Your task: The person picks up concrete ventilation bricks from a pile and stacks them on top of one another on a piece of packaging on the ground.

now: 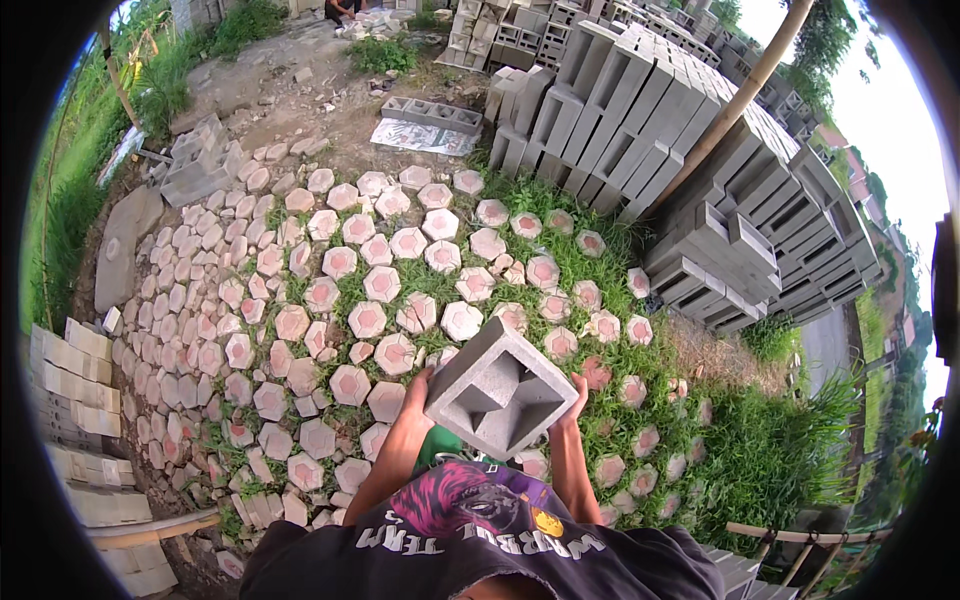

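Held in front of my body is a grey hollow concrete block [466,362], tilted so that its two open cavities face up toward me. My left hand [417,392] grips its left end, the fingers mostly hidden behind the block. On the opposite end, my right hand [573,400] presses against the side with fingers wrapped around it. The block is off the ground, above the hexagonal paving stones [381,284] and grass.
Tall stacks of grey hollow blocks [640,85] stand at the far right, with a wooden pole [740,100] leaning across. More blocks [201,165] sit at the far left, pale blocks [75,380] along the left edge. A person [342,10] sits far back.
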Action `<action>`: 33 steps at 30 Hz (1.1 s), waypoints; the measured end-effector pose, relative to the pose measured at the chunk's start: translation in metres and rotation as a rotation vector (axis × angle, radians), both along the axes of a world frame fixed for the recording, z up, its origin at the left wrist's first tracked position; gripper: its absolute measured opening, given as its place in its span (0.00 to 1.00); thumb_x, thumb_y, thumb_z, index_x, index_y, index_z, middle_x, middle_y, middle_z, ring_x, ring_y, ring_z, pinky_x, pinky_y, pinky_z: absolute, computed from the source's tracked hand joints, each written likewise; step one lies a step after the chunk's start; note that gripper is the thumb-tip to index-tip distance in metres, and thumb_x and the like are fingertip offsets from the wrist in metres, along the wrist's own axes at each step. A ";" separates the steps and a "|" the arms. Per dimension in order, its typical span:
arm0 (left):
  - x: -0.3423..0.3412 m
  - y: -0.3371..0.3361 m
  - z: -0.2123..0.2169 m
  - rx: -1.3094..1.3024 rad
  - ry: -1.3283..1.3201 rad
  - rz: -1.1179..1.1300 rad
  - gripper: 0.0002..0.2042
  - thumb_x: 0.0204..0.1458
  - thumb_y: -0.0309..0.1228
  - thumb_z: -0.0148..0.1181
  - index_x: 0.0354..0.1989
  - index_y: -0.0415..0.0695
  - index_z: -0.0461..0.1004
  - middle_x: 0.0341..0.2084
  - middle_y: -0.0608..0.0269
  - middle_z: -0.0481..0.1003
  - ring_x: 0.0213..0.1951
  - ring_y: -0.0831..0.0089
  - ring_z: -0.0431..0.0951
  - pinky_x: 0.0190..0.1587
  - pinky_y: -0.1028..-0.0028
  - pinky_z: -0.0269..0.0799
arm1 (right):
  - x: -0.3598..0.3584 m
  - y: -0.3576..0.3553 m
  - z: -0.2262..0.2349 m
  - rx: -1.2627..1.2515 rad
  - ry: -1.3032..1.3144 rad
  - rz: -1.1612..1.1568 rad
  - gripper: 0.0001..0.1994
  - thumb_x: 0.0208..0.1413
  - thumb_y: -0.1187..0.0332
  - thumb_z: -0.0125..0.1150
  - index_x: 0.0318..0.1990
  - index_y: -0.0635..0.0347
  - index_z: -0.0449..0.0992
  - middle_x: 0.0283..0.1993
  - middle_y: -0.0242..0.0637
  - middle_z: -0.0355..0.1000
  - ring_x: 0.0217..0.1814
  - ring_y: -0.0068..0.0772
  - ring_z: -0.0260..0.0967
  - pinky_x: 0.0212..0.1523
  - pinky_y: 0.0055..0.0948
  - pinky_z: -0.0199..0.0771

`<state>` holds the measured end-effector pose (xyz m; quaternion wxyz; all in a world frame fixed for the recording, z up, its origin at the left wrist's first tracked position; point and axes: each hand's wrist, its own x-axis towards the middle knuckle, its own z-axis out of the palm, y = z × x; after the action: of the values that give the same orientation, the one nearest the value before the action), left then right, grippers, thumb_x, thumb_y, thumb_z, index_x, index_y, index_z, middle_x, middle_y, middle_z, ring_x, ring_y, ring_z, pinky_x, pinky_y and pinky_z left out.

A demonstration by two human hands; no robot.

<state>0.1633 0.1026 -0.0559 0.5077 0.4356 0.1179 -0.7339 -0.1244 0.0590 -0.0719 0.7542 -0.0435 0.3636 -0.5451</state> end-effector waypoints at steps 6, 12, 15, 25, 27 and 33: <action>0.027 -0.121 0.015 -0.077 -0.093 -0.007 0.21 0.60 0.47 0.45 0.43 0.40 0.73 0.33 0.55 0.78 0.33 0.63 0.79 0.38 0.62 0.75 | 0.041 -0.103 0.047 -0.012 0.021 -0.020 0.33 0.49 0.43 0.45 0.51 0.66 0.71 0.50 0.49 0.72 0.48 0.50 0.68 0.51 0.46 0.67; 0.056 -0.202 0.053 -0.003 -0.021 -0.023 0.21 0.59 0.49 0.48 0.43 0.42 0.73 0.34 0.56 0.78 0.31 0.63 0.79 0.34 0.62 0.75 | 0.069 -0.196 0.046 0.022 0.077 -0.023 0.28 0.50 0.45 0.47 0.44 0.63 0.74 0.41 0.47 0.75 0.40 0.46 0.72 0.44 0.44 0.72; 0.068 -0.243 0.053 0.043 -0.015 -0.005 0.22 0.59 0.51 0.48 0.44 0.42 0.73 0.34 0.57 0.78 0.31 0.63 0.79 0.35 0.63 0.75 | 0.082 -0.246 0.039 0.049 0.076 0.010 0.28 0.50 0.45 0.47 0.44 0.64 0.74 0.41 0.46 0.75 0.39 0.45 0.72 0.43 0.44 0.73; 0.110 -0.433 -0.023 -0.053 -0.117 0.108 0.26 0.57 0.55 0.50 0.40 0.40 0.75 0.30 0.58 0.78 0.30 0.69 0.78 0.35 0.70 0.73 | 0.128 -0.490 0.015 0.053 0.100 0.172 0.25 0.48 0.50 0.50 0.45 0.62 0.72 0.42 0.46 0.74 0.42 0.45 0.70 0.47 0.43 0.70; 0.113 -0.472 -0.016 -0.013 -0.265 0.120 0.27 0.56 0.56 0.50 0.40 0.39 0.75 0.29 0.59 0.77 0.29 0.70 0.78 0.34 0.70 0.73 | 0.134 -0.538 0.034 0.064 0.094 0.222 0.25 0.47 0.50 0.50 0.44 0.62 0.72 0.42 0.46 0.73 0.41 0.45 0.70 0.47 0.42 0.70; 0.130 -0.578 0.064 0.056 -0.389 0.076 0.32 0.54 0.59 0.51 0.51 0.39 0.70 0.39 0.57 0.76 0.36 0.68 0.77 0.38 0.66 0.73 | 0.161 -0.665 0.047 0.047 0.046 0.334 0.27 0.47 0.51 0.49 0.48 0.63 0.70 0.44 0.47 0.73 0.44 0.45 0.70 0.48 0.42 0.69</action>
<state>0.2936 -0.4754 0.0086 0.5362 0.5781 0.0544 -0.6126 0.0370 -0.6064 -0.0247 0.8267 -0.0981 0.3810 -0.4023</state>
